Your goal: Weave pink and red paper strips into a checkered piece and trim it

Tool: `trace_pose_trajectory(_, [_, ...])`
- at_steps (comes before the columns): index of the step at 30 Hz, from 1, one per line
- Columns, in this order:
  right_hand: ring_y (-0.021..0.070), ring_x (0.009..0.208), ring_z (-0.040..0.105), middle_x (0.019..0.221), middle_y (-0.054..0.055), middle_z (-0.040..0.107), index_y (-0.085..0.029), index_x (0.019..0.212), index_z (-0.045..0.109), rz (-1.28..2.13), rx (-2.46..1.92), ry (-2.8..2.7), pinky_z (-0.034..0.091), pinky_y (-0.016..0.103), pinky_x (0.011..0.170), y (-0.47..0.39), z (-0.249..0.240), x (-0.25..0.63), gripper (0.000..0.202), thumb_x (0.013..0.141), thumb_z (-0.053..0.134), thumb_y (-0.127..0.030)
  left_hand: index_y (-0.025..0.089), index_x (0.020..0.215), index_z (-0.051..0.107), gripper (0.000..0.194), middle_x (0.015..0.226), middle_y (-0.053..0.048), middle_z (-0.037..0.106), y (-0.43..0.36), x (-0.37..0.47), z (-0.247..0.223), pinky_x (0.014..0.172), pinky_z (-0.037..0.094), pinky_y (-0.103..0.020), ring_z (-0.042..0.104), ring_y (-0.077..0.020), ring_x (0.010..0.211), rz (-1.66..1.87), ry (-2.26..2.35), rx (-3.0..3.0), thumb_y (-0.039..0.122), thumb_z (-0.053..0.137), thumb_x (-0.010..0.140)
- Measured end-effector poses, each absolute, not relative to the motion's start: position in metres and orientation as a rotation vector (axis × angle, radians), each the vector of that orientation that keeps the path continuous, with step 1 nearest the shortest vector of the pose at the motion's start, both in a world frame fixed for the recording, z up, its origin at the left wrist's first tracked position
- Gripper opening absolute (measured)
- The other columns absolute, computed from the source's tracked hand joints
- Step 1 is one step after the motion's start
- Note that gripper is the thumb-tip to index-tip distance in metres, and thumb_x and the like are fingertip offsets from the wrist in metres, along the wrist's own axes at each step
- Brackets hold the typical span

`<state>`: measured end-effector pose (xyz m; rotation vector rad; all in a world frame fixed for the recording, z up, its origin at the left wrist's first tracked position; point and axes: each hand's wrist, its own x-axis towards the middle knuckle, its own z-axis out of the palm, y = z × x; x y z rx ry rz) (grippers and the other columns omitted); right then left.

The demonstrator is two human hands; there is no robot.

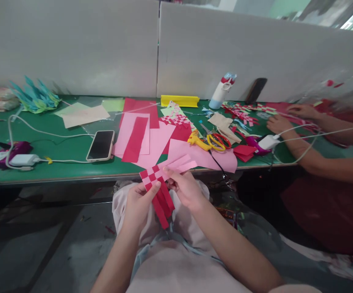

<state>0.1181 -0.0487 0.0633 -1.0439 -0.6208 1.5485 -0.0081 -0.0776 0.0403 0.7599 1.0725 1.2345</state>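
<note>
A piece of woven paper strips [153, 176], checkered in red and pink, is held between my two hands above my lap. Loose red strips hang down from it, and pink strips stick out to the upper right. My left hand [139, 203] pinches its lower left side, thumb on top. On the right side, my right hand [186, 188] grips the pink strips with thumb and fingers; some fingertips are hidden behind the paper. Just beyond my hands, pink sheets [202, 154] and a red paper strip [136, 138] lie on the green table [63, 173].
A phone [101, 145] with a cable lies left. Right of the papers are a yellow glue gun [198, 140], scissors [214, 142] and a white bottle [220, 93]. Another person's hands [278, 123] work at the far right. A grey partition [103, 49] stands behind.
</note>
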Motion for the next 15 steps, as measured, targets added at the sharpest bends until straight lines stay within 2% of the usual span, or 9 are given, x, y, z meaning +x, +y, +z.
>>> trace_pose_trajectory(5, [0.0055,0.046,0.034,0.047,-0.007,0.043,-0.017,0.052,0.048,1.512,-1.096,-0.551,0.021,0.022,0.043,-0.0491,0.0622,0.1155,0.041,0.052,0.084,-0.036,0.019,0.079,0.077,0.018,0.074,-0.001,0.074,-0.0774,-0.0055,0.0393,0.069,0.050,-0.027,0.063,-0.0148,0.067,1.312,1.049,0.728,0.035,0.077,0.070])
trace_pose_trajectory(9, [0.0056,0.045,0.036,0.047,-0.007,0.045,-0.016,0.056,0.052,1.504,-1.094,-0.468,0.021,0.021,0.042,-0.0499,0.0621,0.1131,0.038,0.050,0.085,-0.034,0.021,0.077,0.077,0.014,0.076,0.001,0.074,-0.0787,-0.0023,0.0393,0.070,0.050,-0.027,0.062,-0.0146,0.067,1.326,1.032,0.709,0.034,0.076,0.071])
trace_pose_trajectory(15, [0.0059,0.044,0.039,0.046,-0.008,0.046,-0.017,0.056,0.051,1.538,-1.067,-0.423,0.021,0.021,0.042,-0.0526,0.0656,0.1108,0.039,0.051,0.085,-0.034,0.021,0.076,0.077,0.019,0.078,-0.001,0.075,-0.0792,0.0006,0.0433,0.071,0.052,-0.028,0.065,-0.0168,0.070,1.320,1.032,0.671,0.037,0.078,0.067])
